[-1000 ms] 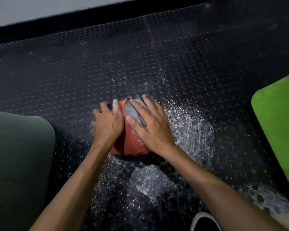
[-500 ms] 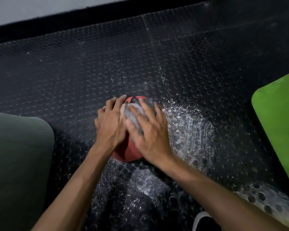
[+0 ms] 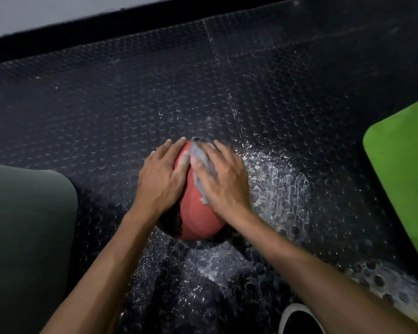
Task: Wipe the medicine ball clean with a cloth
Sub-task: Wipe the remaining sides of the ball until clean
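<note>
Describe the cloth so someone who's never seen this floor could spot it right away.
Start at the black studded rubber floor and find the red medicine ball at its middle, between two hands. The cloth is the crumpled grey rag pressed onto the ball's top under the right hand, the only soft grey thing there.

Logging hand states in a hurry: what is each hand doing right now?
Left hand: open, fingers flat on the medicine ball.
Right hand: open, fingers pressing the grey cloth against the ball.
</note>
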